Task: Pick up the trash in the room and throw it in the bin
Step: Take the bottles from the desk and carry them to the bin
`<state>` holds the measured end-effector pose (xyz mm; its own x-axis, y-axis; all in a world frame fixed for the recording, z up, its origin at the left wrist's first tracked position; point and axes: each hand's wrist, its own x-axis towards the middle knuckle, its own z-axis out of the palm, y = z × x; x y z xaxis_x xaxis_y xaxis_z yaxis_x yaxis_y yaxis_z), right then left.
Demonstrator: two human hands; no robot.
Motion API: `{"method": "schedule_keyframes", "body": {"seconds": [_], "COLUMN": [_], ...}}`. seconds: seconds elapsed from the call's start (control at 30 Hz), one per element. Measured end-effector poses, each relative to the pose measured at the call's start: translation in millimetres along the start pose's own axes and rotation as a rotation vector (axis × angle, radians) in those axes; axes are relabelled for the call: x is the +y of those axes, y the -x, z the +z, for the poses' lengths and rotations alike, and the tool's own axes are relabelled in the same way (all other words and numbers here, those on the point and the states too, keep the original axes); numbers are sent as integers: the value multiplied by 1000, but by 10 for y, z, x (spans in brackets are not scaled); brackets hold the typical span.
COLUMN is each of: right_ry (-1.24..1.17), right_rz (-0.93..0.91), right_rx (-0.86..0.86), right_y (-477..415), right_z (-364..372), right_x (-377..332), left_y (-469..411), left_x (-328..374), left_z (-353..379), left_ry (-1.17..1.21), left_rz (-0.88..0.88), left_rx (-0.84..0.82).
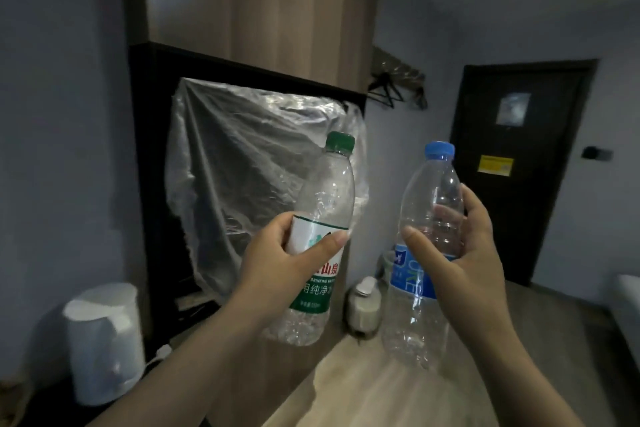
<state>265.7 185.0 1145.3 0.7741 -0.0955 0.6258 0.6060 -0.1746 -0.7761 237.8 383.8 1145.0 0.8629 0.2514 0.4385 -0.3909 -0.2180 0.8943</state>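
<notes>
Two empty plastic bottles are held up in the near middle of a dim room, one in each hand. The green-capped bottle (pixel 325 191), clear with a white and green label, is gripped around its label by the left hand (pixel 277 253), the thumb laid across the front and the fingers curled behind. It is tilted, with the cap leaning to the right. Just to its right, apart from it, the blue-capped bottle (pixel 433 184) is held by the right hand (pixel 460 253). That hand is wrapped around the clear upper body above the blue label, and its fingers can be seen through the plastic. Both bottles are raised above a pale wooden surface (pixel 363 385) that runs along the bottom of the view.

A small capped jar (pixel 363 308) is seen standing on that surface, between the two bottles and farther back. Behind the green-capped bottle, a crumpled clear plastic sheet (pixel 235 156) is draped over a dark framed recess, with a wood panel (pixel 259 0) rising above it. A white kettle (pixel 104 340) is set at the near left. At the far right a dark door (pixel 519 166) bearing a yellow notice (pixel 495 165) is shown closed, and black hangers (pixel 391 90) are hung on the wall between the door and the wood panel.
</notes>
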Motion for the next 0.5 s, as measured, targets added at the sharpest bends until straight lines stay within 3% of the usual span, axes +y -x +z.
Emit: {"method": "schedule_keyframes", "body": {"seconds": [0.27, 0.5], "right_ry": [143, 229], "right_rz": [54, 76], "right_rx": [140, 244], "right_y": [-288, -765], "right_z": [-1161, -1579], "right_x": [473, 1000], "left_y": [-288, -879], "left_x": [-66, -416], "left_z": [1412, 2132], "left_ry": [135, 144], "left_rz": [6, -3], "left_rx": [-221, -312]}}
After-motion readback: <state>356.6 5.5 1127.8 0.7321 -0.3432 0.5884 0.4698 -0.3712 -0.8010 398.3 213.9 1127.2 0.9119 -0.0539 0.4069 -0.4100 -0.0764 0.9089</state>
